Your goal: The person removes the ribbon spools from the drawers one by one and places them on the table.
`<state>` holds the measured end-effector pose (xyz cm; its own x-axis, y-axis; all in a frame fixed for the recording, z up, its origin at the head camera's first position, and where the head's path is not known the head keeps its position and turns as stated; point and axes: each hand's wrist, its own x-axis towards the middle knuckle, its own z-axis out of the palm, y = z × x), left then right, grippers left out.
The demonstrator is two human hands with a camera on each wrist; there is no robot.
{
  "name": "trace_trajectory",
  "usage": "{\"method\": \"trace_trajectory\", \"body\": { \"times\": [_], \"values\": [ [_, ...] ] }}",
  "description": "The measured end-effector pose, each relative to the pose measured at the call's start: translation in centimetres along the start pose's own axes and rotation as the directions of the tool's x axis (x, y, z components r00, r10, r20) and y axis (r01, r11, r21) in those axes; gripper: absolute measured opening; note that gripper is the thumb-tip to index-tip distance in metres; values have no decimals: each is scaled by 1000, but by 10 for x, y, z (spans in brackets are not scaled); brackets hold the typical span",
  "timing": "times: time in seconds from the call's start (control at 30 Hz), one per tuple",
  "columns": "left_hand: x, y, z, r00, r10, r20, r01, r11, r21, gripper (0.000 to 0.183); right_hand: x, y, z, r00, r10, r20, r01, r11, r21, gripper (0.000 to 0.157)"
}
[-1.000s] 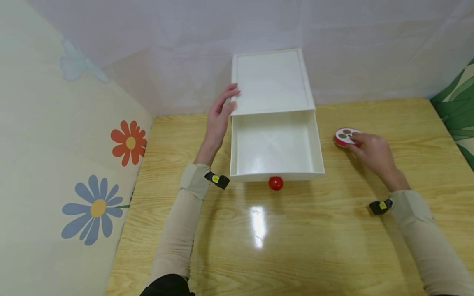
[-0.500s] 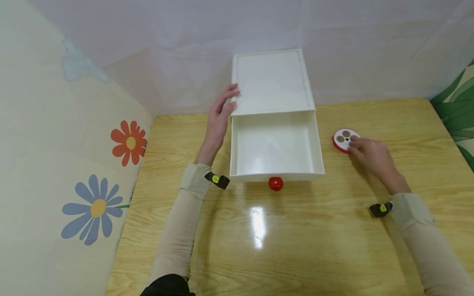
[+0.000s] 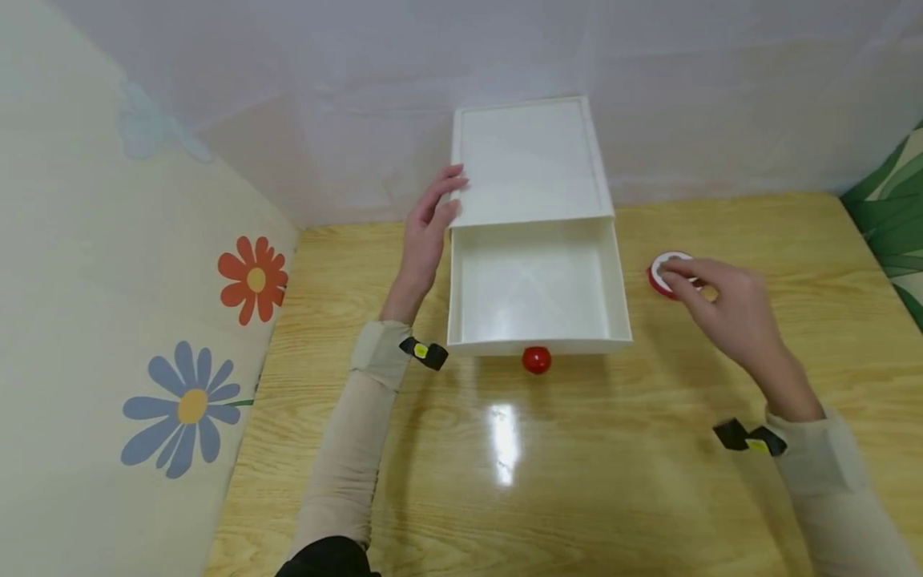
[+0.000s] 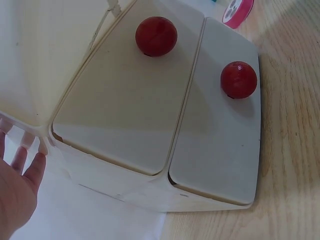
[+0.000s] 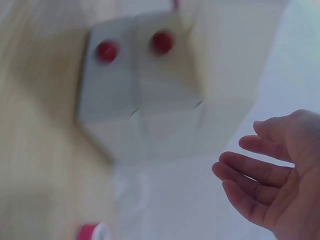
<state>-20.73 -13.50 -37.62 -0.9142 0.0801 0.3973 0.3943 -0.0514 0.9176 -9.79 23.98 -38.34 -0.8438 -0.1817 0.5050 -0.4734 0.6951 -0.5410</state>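
Note:
A white drawer unit [image 3: 530, 160] has its top drawer [image 3: 534, 296] pulled out, with a red ball knob [image 3: 537, 361] on its front. My left hand [image 3: 424, 232] rests its fingers against the unit's left side, near the top edge. To the right of the drawer, a red-rimmed spool with a white face [image 3: 655, 280] lies flat on the table. My right hand [image 3: 735, 308] hovers just over it, covering part of its face in the head view. The right wrist view shows that hand's fingers loosely bent with nothing in them.
Below the pulled-out drawer, two closed drawers [image 4: 215, 135] with red knobs show in the left wrist view. The unit stands on a wooden table [image 3: 613, 481] against a pale back wall [image 3: 360, 96]. A flower-decorated wall [image 3: 86, 280] borders the left side.
The spool was pinched and tilted in my right hand, then set down flat. My right hand has let go and lifted off it. My left hand stays on the unit.

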Motion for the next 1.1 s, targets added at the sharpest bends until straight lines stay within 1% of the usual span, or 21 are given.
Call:
{"method": "trace_trajectory", "body": {
  "times": [0.03, 0.1, 0.13, 0.27, 0.3, 0.33, 0.43, 0.57, 0.67, 0.83, 0.93, 1.0, 1.07, 1.1],
  "values": [
    [0, 0, 0, 1000, 1, 0, -1, 1000, 1, 34, 0, -7, -1, 999, -28, -37, 29, 1000, 12, 20],
    [0, 0, 0, 1000, 5, 1, -5, 1000, 1, 35, -1, -19, -5, 993, -86, -86, 90, 995, 45, 19],
    [0, 0, 1, 1000, 5, 0, -5, 1000, -1, 35, -1, -25, -5, 988, -111, -106, 117, 992, 52, 23],
    [0, 0, 1, 1000, 7, -1, -7, 1000, -6, 33, -3, -47, -7, 964, -201, -173, 215, 974, 68, 52],
    [1, -1, 1, 1000, 12, 1, -12, 1000, -6, 33, -3, -53, -7, 958, -215, -192, 231, 971, 63, 56],
    [1, -1, 2, 1000, 13, 2, -13, 1000, -7, 33, -4, -58, -7, 950, -230, -211, 247, 967, 63, 57],
    [1, -2, 2, 1000, 20, 5, -20, 1000, -11, 32, -7, -71, -4, 931, -266, -252, 293, 953, 79, 54],
    [1, -3, 3, 1000, 26, 5, -26, 1000, -15, 32, -12, -84, 0, 917, -316, -243, 348, 932, 101, 50],
    [1, -3, 4, 1000, 26, 6, -26, 1000, -16, 32, -15, -92, 3, 910, -347, -226, 371, 926, 72, 48],
    [2, -3, 5, 1000, 24, 5, -24, 1000, -20, 33, -18, -105, 9, 883, -382, -272, 410, 910, 52, 43],
    [2, -3, 5, 1000, 21, 2, -21, 1000, -23, 32, -19, -113, 13, 858, -406, -317, 449, 890, 75, 41],
    [2, -3, 5, 1000, 18, 1, -18, 1000, -24, 32, -19, -116, 16, 839, -426, -340, 482, 871, 98, 39],
    [2, -2, 5, 1000, 17, 0, -17, 1000, -23, 32, -21, -118, 19, 825, -454, -336, 515, 849, 116, 38],
    [2, -2, 5, 1000, 16, 0, -16, 1000, -22, 32, -22, -119, 21, 823, -469, -321, 528, 840, 126, 38]
  ]
}}
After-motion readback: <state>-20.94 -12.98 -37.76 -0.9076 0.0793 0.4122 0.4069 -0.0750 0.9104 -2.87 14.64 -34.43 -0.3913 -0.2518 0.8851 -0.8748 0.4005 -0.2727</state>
